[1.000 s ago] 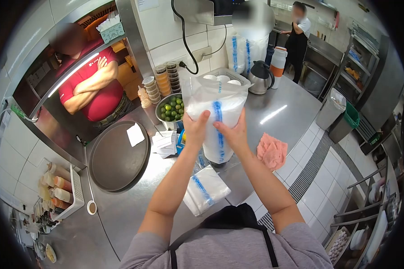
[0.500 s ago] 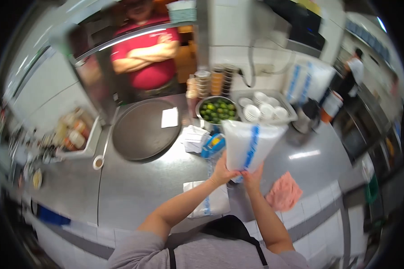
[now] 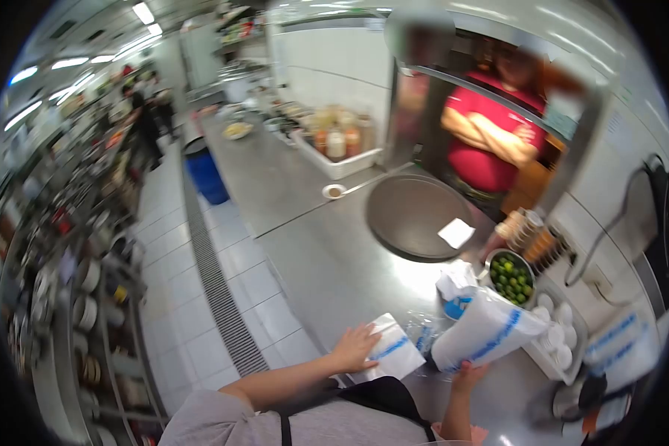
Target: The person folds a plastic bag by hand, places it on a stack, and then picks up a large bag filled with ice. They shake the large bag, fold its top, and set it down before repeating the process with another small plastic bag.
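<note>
My left hand [image 3: 355, 349] lies on the left edge of a flat white packet [image 3: 395, 351] with a blue printed stripe, at the counter's front edge; its fingers are spread over the packet. My right hand [image 3: 468, 377] grips the lower end of a tall white plastic bag [image 3: 487, 331] with blue print, which leans up to the right. Clear crumpled plastic [image 3: 422, 332] lies between packet and bag. Behind the bag, a blue item [image 3: 457, 307] and white papers [image 3: 457, 279] are partly covered.
A round dark tray [image 3: 416, 215] holds a white paper. Beyond the bag stand a bowl of green limes [image 3: 511, 278] and a tub of white cups [image 3: 561, 338]. A person in red [image 3: 490, 134] stands across the counter. A blue barrel [image 3: 207, 175] is at the left.
The view has swung left. My left hand has let go of the tall bag and moved onto the flat packet. The bag now tilts to the right in my right hand.
</note>
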A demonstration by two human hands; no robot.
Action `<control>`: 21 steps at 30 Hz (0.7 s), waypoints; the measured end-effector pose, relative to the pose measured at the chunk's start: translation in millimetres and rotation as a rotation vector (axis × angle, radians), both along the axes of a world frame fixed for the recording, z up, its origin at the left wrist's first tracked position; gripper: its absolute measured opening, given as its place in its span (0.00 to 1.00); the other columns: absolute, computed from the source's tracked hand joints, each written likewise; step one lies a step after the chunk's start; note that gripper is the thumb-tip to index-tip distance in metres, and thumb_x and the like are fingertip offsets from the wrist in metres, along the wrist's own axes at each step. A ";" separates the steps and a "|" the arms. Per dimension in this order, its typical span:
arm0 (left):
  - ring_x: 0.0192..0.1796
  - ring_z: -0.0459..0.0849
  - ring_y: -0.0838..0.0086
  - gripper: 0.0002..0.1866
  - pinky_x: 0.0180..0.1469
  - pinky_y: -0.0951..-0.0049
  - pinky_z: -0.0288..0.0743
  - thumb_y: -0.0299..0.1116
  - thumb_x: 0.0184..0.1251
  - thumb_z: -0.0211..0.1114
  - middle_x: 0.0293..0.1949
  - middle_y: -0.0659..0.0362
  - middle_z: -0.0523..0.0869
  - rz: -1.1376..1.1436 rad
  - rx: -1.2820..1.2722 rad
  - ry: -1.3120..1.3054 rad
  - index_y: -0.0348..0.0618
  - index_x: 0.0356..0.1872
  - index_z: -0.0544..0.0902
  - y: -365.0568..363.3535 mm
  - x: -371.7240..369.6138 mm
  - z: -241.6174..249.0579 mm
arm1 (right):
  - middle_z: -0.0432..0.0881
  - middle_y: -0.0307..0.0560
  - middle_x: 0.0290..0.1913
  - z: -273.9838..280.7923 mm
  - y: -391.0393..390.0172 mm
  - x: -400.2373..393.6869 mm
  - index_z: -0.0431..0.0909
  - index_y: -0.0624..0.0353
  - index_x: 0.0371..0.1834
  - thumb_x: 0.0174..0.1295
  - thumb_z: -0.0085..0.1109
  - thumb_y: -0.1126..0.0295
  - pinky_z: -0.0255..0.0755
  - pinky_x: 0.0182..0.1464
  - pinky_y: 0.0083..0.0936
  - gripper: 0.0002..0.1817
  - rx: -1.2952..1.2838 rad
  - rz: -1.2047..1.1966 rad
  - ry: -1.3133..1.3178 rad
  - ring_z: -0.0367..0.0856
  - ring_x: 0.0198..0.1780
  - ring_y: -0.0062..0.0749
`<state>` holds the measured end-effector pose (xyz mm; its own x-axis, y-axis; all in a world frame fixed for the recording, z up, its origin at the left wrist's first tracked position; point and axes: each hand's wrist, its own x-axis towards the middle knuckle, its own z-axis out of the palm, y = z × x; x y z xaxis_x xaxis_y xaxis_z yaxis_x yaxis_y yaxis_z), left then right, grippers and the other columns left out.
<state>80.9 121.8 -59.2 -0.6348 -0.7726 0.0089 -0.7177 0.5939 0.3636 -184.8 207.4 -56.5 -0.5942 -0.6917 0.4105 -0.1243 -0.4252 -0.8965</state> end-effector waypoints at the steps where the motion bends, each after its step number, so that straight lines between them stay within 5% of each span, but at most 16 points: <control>1: 0.63 0.59 0.48 0.40 0.62 0.53 0.54 0.50 0.48 0.65 0.62 0.44 0.60 0.028 -0.031 0.071 0.47 0.62 0.60 7.2 -0.7 -7.8 | 0.61 0.51 0.57 -5.1 -1.1 -5.5 0.51 0.68 0.61 0.45 0.59 0.37 0.54 0.60 0.32 0.52 0.040 0.028 0.026 0.61 0.58 0.38; 5: 0.56 0.68 0.50 0.45 0.53 0.56 0.67 0.47 0.41 0.70 0.58 0.40 0.64 0.349 0.150 0.065 0.44 0.62 0.58 16.1 -15.0 29.4 | 0.59 0.52 0.58 11.1 -7.1 -3.5 0.47 0.67 0.62 0.42 0.62 0.37 0.55 0.60 0.34 0.55 0.024 0.080 0.065 0.59 0.59 0.38; 9: 0.50 0.74 0.50 0.45 0.50 0.60 0.70 0.40 0.39 0.70 0.50 0.41 0.73 0.403 0.388 0.206 0.42 0.61 0.58 8.9 -12.4 7.0 | 0.52 0.56 0.63 49.9 -1.0 11.4 0.41 0.65 0.64 0.48 0.61 0.44 0.47 0.63 0.39 0.52 -0.124 -0.146 0.261 0.52 0.64 0.42; 12: 0.43 0.78 0.55 0.37 0.48 0.66 0.72 0.34 0.42 0.67 0.41 0.44 0.78 0.411 0.323 0.299 0.39 0.57 0.64 10.5 -7.7 -5.8 | 0.49 0.58 0.65 66.5 23.0 7.1 0.38 0.64 0.65 0.50 0.60 0.52 0.41 0.64 0.42 0.49 -0.186 -0.329 0.531 0.47 0.67 0.46; 13: 0.41 0.79 0.58 0.32 0.47 0.67 0.72 0.32 0.43 0.65 0.40 0.47 0.78 0.452 0.492 0.442 0.38 0.54 0.66 8.9 -2.5 -7.6 | 0.48 0.58 0.66 71.1 30.2 8.3 0.37 0.62 0.66 0.51 0.59 0.56 0.39 0.65 0.44 0.48 -0.261 -0.370 0.693 0.46 0.67 0.47; 15: 0.40 0.79 0.62 0.27 0.45 0.68 0.73 0.29 0.45 0.62 0.40 0.49 0.79 0.491 0.665 0.575 0.37 0.51 0.69 12.6 5.9 -10.8 | 0.48 0.56 0.66 78.4 34.2 16.4 0.35 0.59 0.67 0.48 0.61 0.63 0.41 0.65 0.43 0.49 -0.208 -0.326 0.566 0.47 0.67 0.45; 17: 0.41 0.79 0.62 0.21 0.44 0.67 0.71 0.27 0.48 0.57 0.41 0.49 0.78 0.638 0.980 0.996 0.38 0.48 0.73 17.9 12.0 -14.2 | 0.51 0.56 0.65 71.7 23.3 19.9 0.35 0.58 0.67 0.43 0.65 0.70 0.45 0.65 0.40 0.53 -0.023 0.097 0.007 0.51 0.66 0.44; 18: 0.39 0.79 0.65 0.22 0.37 0.68 0.74 0.25 0.50 0.53 0.39 0.53 0.78 0.614 0.920 1.048 0.38 0.51 0.70 20.0 14.2 -16.0 | 0.53 0.57 0.63 68.8 19.2 20.1 0.36 0.58 0.67 0.36 0.69 0.75 0.49 0.64 0.36 0.57 0.041 0.195 -0.058 0.54 0.64 0.42; 21: 0.38 0.78 0.67 0.24 0.28 0.72 0.74 0.24 0.51 0.53 0.39 0.53 0.78 0.637 0.931 1.218 0.39 0.53 0.66 33.8 22.3 3.9 | 0.55 0.56 0.62 34.4 0.9 5.7 0.37 0.60 0.66 0.34 0.70 0.76 0.51 0.63 0.33 0.57 0.176 0.081 0.216 0.57 0.62 0.41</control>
